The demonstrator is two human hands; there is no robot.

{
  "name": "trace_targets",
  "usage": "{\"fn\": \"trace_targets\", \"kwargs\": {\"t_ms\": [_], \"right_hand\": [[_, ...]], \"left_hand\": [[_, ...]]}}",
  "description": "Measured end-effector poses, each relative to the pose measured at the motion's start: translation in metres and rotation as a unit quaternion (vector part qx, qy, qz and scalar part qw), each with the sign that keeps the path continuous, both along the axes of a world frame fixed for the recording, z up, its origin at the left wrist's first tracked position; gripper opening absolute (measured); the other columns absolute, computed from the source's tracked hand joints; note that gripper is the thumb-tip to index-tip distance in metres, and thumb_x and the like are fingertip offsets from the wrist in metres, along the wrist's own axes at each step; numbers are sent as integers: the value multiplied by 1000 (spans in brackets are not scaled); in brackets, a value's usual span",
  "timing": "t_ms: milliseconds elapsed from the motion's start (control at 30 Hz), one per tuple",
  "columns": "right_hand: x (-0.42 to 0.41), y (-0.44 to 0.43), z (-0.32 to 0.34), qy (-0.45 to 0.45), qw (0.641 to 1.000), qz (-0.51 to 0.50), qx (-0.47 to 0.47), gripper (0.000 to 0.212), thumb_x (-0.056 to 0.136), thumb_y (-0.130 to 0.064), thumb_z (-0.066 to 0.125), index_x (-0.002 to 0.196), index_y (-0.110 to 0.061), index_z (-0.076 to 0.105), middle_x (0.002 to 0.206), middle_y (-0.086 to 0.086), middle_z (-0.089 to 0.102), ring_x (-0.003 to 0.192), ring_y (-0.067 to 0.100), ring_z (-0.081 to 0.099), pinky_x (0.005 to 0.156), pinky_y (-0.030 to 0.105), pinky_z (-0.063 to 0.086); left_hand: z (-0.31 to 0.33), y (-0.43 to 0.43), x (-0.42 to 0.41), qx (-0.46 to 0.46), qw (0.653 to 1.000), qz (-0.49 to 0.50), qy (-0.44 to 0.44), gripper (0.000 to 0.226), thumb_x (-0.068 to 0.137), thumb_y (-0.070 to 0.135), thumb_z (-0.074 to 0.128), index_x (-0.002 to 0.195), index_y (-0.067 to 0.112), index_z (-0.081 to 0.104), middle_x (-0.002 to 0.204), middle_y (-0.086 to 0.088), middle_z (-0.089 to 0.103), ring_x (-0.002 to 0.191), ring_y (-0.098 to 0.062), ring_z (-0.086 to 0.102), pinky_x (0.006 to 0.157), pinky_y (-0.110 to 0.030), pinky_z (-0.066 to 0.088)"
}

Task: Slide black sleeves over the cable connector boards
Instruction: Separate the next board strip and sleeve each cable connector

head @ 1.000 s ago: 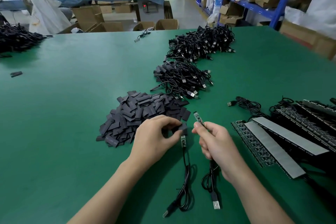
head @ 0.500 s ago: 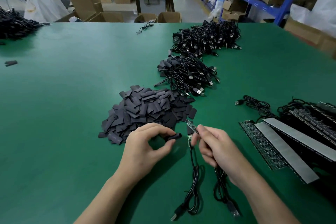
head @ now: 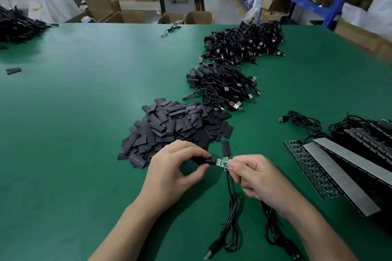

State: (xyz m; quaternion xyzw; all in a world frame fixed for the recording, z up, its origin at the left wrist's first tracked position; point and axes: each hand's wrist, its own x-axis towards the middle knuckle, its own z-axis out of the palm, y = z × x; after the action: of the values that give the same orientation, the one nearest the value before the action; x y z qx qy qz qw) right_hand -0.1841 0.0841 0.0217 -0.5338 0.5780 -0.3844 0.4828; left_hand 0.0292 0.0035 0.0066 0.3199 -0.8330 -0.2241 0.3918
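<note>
My left hand (head: 176,169) pinches a black sleeve (head: 206,161) between thumb and forefinger, its open end over the tip of a small green connector board (head: 221,162). My right hand (head: 254,176) pinches the other end of that board, where its black cable (head: 230,214) runs down toward me. A second cable (head: 273,231) hangs under my right hand. A loose sleeve (head: 226,148) lies just beyond the board. A large pile of black sleeves (head: 176,127) sits behind my left hand.
Two heaps of black USB cables (head: 224,87) (head: 244,42) stretch away on the green table (head: 84,112). Long strips with grey backing (head: 339,176) lie at the right with a coiled cable (head: 305,122). Another cable heap (head: 17,25) is far left; boxes and shelves stand beyond.
My hands have come together: the sleeve in my left hand has met the board held by my right, which turned sideways. The view tilted down.
</note>
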Motion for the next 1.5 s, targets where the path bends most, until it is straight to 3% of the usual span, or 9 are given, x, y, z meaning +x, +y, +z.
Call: {"fn": "trace_targets", "kwargs": {"t_ms": [267,533,867,1067,1167,1300,1500], "right_hand": [[-3,2,1,-10,1000,1,28,46,108,-30,51,64,-18,55,56,-1,25,49,14,20,45,24,21],[-11,0,0,-30,998,36,41,41,98,-48,54,65,-22,56,53,-7,26,48,12,19,44,23,21],[-11,2,5,-19,995,66,78,45,108,-31,51,64,-23,57,55,-5,27,47,11,19,43,20,21],[-7,2,3,-9,996,57,71,44,108,-31,51,66,-20,59,55,-4,27,48,12,20,44,23,20],[-7,2,3,-29,996,51,62,43,107,-36,51,67,-21,60,54,-5,27,47,11,21,45,24,21],[-7,0,3,-50,996,60,40,40,102,-46,49,75,-23,68,57,-6,34,48,10,31,47,21,29],[-13,2,-1,27,998,48,16,25,94,-44,55,82,-27,69,60,-8,48,54,13,46,49,25,41]], "left_hand": [[0,-4,4,-73,995,-47,-47,14,89,27,78,103,28,77,103,19,68,98,-5,64,84,-30,55],[2,-4,7,27,995,-88,-25,17,86,21,82,102,26,81,101,19,70,98,-4,67,88,-19,50],[1,-1,5,62,993,-86,-48,17,88,21,80,104,27,80,103,18,70,100,-5,67,89,-28,53],[0,2,1,54,993,-92,-53,18,89,25,79,106,27,79,104,18,70,102,-5,67,89,-30,54],[1,2,1,55,995,-66,-55,25,87,38,78,111,32,78,106,20,69,102,-2,65,88,-26,53],[1,0,3,63,996,-46,-38,23,86,46,78,106,34,78,101,20,69,94,-1,66,80,-23,52],[0,1,2,56,997,-43,-9,21,86,37,79,105,29,80,98,17,71,89,-4,68,73,-26,53]]}}
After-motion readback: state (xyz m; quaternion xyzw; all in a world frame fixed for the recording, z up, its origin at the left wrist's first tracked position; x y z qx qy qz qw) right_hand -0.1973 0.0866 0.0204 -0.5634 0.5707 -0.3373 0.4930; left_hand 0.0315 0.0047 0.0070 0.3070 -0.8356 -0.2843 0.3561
